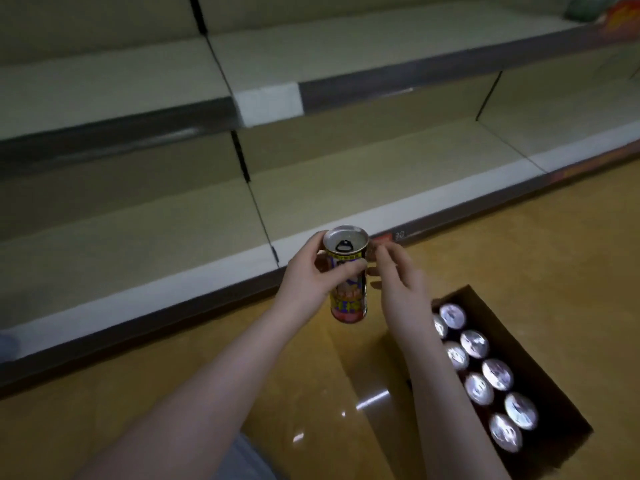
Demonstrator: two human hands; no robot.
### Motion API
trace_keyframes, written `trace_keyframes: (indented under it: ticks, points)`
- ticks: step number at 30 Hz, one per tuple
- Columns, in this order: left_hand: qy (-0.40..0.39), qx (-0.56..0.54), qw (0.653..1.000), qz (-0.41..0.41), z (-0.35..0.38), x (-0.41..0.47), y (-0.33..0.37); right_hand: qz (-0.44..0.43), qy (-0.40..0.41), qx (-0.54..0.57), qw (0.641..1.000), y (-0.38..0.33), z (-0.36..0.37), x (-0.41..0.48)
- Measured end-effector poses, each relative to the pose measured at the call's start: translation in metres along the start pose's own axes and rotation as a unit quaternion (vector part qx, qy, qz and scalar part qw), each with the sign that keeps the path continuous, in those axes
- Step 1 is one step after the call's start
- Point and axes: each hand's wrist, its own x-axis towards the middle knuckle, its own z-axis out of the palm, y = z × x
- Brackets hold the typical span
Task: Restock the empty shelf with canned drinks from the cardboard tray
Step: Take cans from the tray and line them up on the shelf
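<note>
The left hand (311, 271) grips a can (348, 282) upright, thumb across its printed front and fingers curled round the far side; the can's silver top with its pull tab faces up, just above the thumb. The right hand (398, 282) hangs just beside the can on its other side, fingers loose and a little bent, holding nothing; it is blurred, and whether its fingertips touch the can cannot be told. Beyond both hands runs the bottom shelf (173, 244), bare and pale, with a white front edge just past the can; above it is a second shelf (346, 46), with a white label (268, 103) on its dark front strip. Below and outward of the right hand, under its forearm, a cardboard tray (540, 372) sits on the shiny yellow floor (207, 358); more cans (474, 344) stand in it in two rows, tops up.
</note>
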Motion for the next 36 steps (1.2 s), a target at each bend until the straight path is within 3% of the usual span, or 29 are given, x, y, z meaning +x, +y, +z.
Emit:
trace_keyframes:
  ticks: [3,8,17,30,36]
  points:
    - [0.061,-0.073,0.996,0.006,-0.035,0.004,0.019,-0.038,-0.044,0.072,0.996,-0.016,0.033,0.002]
    - [0.121,-0.161,0.976,0.085,-0.107,0.005,0.063,-0.09,-0.143,0.149,0.974,-0.07,0.093,0.006]
    - [0.251,-0.146,0.937,0.194,-0.276,-0.027,0.124,-0.208,-0.268,0.18,0.923,-0.192,0.241,-0.006]
    - [0.409,-0.087,0.891,0.176,-0.473,-0.106,0.121,-0.208,-0.397,0.182,0.875,-0.269,0.442,-0.066]
    - [0.449,-0.051,0.878,0.157,-0.546,-0.119,0.112,-0.207,-0.388,0.188,0.878,-0.292,0.516,-0.086]
